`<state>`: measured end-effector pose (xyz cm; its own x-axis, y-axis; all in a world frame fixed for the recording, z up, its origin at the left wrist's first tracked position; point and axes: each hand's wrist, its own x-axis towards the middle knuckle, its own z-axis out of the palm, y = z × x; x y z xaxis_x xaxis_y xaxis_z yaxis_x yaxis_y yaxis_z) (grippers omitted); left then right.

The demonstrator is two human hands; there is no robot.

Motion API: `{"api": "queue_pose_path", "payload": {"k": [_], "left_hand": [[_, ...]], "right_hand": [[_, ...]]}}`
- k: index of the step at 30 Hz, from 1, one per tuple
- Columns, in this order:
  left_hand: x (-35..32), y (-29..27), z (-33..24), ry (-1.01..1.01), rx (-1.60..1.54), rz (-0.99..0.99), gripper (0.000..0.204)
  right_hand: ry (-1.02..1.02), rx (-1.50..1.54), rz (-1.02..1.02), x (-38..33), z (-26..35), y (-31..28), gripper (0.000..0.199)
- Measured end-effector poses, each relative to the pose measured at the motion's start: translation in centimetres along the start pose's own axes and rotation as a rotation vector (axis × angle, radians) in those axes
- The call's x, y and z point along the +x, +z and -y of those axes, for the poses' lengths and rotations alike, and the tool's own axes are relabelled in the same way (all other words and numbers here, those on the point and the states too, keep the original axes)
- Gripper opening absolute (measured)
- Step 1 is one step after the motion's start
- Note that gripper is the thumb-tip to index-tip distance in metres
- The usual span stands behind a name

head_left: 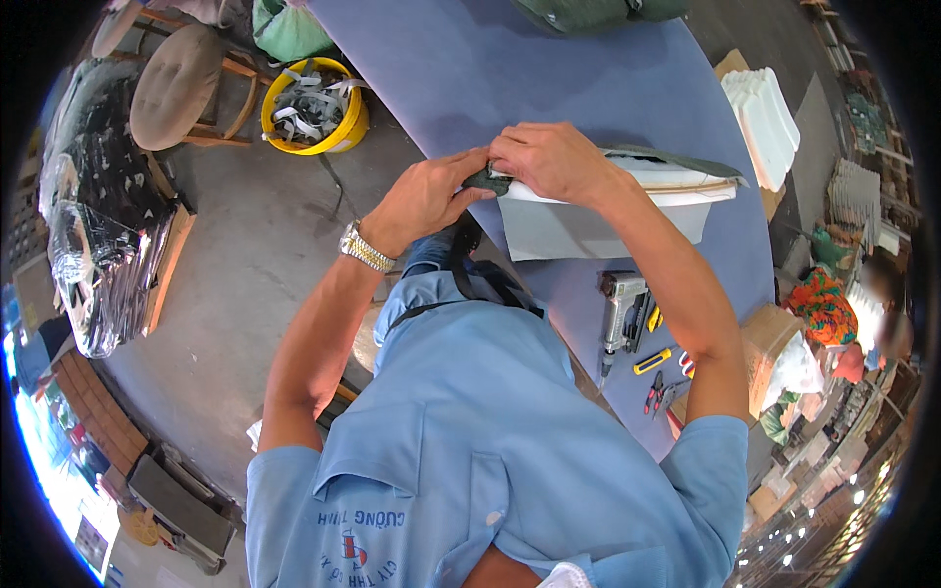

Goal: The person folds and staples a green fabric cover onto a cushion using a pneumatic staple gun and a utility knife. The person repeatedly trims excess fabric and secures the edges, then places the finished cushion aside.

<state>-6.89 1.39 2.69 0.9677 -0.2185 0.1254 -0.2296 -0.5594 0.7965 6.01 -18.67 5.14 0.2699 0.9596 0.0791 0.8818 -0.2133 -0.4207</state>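
Note:
A flat cushioned panel (676,194) with a white padded edge lies on the blue-covered table (549,78). Dark grey-green fabric (482,183) wraps its left corner, and a paler grey cloth (598,233) hangs from its near side. My left hand (436,196), with a metal watch at the wrist, pinches the fabric at that corner. Close against it, my right hand (551,162) has its fingers curled over the same corner, gripping the fabric edge. The fingertips partly hide the fold between them.
On the table's near right are a staple gun (621,312), a yellow screwdriver (653,361) and red-handled pliers (654,393). Left of the table stand a yellow bucket of scraps (353,129) and a round-seated chair (176,86). White foam pieces (763,127) lie beyond the right edge.

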Motion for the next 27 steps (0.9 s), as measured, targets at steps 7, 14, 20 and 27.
{"api": "queue_pose_path", "payload": {"k": [7,14,20,27], "left_hand": [[-0.5,0.0,-0.6,-0.016,0.079,0.020,0.043],[-0.1,0.2,-0.7,-0.078,0.032,-0.017,0.048],[0.4,0.1,-1.1,-0.129,-0.012,-0.036,0.052],[0.2,0.9,-0.4,-0.115,0.000,-0.104,0.045]], "right_hand": [[0.094,0.148,0.056,0.5,-0.3,0.0,0.020],[0.061,0.309,0.052,0.3,-1.2,-2.0,0.020],[-0.083,0.227,0.211,2.0,-2.9,-3.5,0.023],[-0.165,0.065,-0.008,1.6,-2.5,-0.5,0.017]]}}
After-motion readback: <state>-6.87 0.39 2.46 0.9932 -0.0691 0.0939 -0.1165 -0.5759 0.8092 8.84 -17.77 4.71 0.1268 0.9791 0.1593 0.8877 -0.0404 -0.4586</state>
